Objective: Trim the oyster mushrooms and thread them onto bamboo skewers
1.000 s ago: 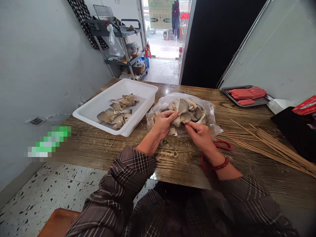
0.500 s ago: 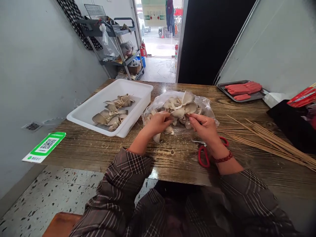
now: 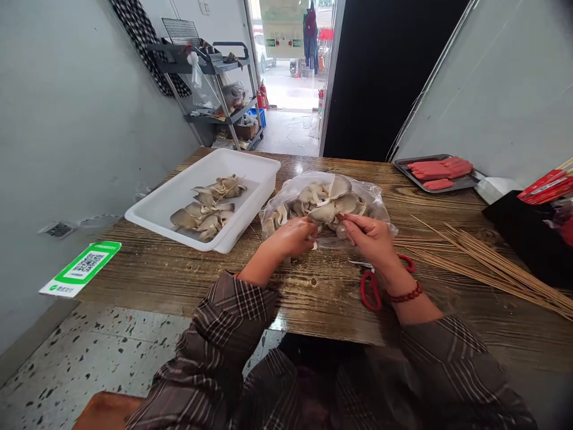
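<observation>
Grey-white oyster mushrooms [image 3: 313, 194] lie heaped on and in a clear plastic bag [image 3: 371, 197] in front of me. At the front of the heap, my right hand [image 3: 367, 236] pinches the edge of an oyster mushroom between thumb and fingers. Close to its left, my left hand [image 3: 293, 237] is curled with its knuckles up and fingertips down. What it holds, if anything, is hidden beneath it. In the white plastic tub [image 3: 247, 224] to the left lie skewered oyster mushrooms [image 3: 201, 215]. Red-handled scissors [image 3: 370, 291] lie partly under my right wrist.
Bamboo skewers [image 3: 492, 260] are spread on the wooden table [image 3: 308, 304] at the right. Behind them stand a dark tray [image 3: 461, 184] with red packets and a black box [image 3: 510, 230]. A green QR-code card [image 3: 89, 263] sits at the left table edge.
My left hand has turned knuckles-up and shifted slightly right, covering mushroom pieces that showed in front of the bag. The right hand keeps its pinch. The view has tilted up slightly.
</observation>
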{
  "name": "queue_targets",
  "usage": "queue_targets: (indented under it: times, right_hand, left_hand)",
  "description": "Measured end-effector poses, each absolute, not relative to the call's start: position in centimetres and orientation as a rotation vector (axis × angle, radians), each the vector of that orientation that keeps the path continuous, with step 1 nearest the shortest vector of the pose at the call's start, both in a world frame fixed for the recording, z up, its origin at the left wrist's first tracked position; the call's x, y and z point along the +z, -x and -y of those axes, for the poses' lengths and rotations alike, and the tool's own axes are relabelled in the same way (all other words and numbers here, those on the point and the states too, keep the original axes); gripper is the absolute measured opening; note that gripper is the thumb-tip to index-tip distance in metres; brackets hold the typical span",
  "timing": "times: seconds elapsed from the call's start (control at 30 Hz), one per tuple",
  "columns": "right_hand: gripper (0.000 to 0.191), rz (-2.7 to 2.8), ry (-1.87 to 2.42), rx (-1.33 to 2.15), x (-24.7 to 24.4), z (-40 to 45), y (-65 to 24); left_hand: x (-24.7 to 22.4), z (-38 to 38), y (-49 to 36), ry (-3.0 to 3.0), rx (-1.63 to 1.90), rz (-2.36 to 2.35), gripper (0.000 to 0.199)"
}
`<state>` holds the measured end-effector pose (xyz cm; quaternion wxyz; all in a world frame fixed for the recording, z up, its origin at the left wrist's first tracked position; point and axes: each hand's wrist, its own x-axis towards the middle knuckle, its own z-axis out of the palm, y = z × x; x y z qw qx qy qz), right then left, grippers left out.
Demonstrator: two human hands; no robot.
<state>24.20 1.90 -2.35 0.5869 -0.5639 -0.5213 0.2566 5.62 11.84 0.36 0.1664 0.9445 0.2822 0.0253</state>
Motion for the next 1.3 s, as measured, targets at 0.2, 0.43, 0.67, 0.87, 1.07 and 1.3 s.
queue_targets:
  times: [0.2, 0.43, 0.67, 0.87, 1.07, 1.3]
  right_hand:
    - [0.033, 1.150, 1.280, 0.629, -2.5, -1.9, -24.4]
    - [0.032, 1.215, 1.249, 0.670, -2.1, -1.5, -24.0]
    - [0.032, 1.406, 1.338, 0.688, -2.0, -1.1, -23.2]
    - [0.033, 1.422, 1.386, 0.631, -1.8, -1.1, -22.9]
    - [0.033, 1.460, 1.398, 0.579, -2.0, -1.2, -22.9]
    - [0.035, 1.447, 1.432, 0.559, -2.1, -1.2, -22.9]
  left_hand:
    - [0.2, -12.9, -5.4, -2.264, 0.604, -0.952, 0.008]
    - [0.8, -13.4, -5.1, -1.265, 1.045, -0.816, 0.021]
    - [2.1, -13.0, -4.8, -0.896, 1.047, -0.719, 0.020]
    - [2.0, -12.7, -4.9, -0.867, 1.016, -0.687, 0.021]
    - [1.9, -12.5, -5.2, -0.873, 1.004, -0.670, 0.028]
    - [1.5, -12.5, -5.4, -0.985, 1.054, -0.702, 0.029]
